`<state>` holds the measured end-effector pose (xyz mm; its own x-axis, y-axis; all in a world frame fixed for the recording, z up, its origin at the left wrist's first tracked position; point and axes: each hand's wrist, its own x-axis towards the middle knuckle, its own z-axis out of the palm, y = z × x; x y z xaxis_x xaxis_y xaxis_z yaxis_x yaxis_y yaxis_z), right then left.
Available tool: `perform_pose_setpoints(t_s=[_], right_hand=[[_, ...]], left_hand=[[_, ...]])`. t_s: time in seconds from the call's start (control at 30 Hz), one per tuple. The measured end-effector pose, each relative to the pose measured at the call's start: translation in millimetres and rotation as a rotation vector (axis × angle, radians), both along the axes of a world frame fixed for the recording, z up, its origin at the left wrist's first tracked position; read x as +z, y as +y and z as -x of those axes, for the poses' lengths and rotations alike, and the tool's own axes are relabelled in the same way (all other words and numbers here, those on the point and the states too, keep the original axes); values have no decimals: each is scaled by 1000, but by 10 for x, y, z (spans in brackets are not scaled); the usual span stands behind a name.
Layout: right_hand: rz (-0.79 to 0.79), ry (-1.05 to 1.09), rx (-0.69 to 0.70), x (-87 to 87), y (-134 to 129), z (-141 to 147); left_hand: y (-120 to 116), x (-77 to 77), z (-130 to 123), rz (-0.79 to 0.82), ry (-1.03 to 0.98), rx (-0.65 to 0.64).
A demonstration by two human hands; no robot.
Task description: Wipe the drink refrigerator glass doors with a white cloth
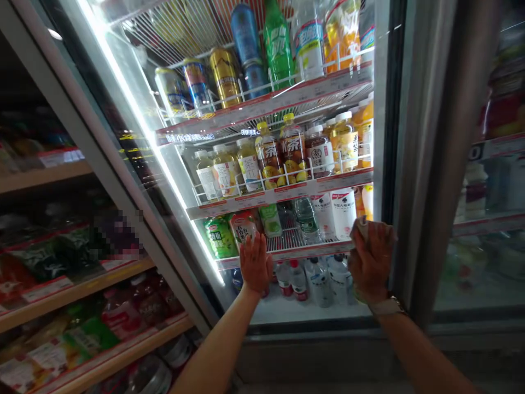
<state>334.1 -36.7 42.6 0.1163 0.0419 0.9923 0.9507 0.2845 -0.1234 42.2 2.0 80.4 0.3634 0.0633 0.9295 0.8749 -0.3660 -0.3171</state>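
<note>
My left hand (254, 267) lies against the glass door (303, 330) of a lit drinks fridge, palm forward and fingers stretched out, with nothing in it. Behind it, through the glass, show a red drink can (245, 225) and a green can (219, 238). Near the door's right edge, my right hand (372, 268) presses a crumpled pale cloth (361, 223) on the glass. Part of the cloth sticks out past the fingers; the rest is hidden under the hand. A band is on the right wrist.
Inside the fridge, wire shelves carry tea bottles (268, 156), a green soda bottle (278, 46) and a gold can (225, 76). Store shelves with packaged goods (123, 314) stand at left. A vertical metal frame (441, 164) borders the door at right, beside another glass door.
</note>
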Motion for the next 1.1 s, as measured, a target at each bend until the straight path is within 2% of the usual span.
perform_pose_setpoints(t_s=[0.13, 0.23, 0.33, 0.57, 0.67, 0.73, 0.8, 0.9, 1.1], right_hand=[[24, 198, -58, -174, 17, -223], [16, 270, -52, -215, 48, -96], [18, 211, -4, -175, 66, 263], [81, -16, 154, -101, 55, 1376], [90, -74, 204, -89, 61, 1642], [69, -99, 220, -62, 64, 1703], [55, -146, 236, -19, 60, 1667], [66, -211, 222, 53, 41, 1446], [52, -97, 84, 80, 5, 546]], left_hand=[[1, -11, -2, 9, -7, 9], [-14, -3, -9, 11, -8, 0], [-27, 1, -15, 22, -11, -8], [-28, -32, -9, 30, 1, 13], [-27, -40, 1, 28, 5, 39], [-34, -32, 7, 21, 11, 44], [-47, -17, 11, 15, 20, 39], [-61, 3, 13, 13, 19, 36], [-45, 6, 16, 17, 9, 17]])
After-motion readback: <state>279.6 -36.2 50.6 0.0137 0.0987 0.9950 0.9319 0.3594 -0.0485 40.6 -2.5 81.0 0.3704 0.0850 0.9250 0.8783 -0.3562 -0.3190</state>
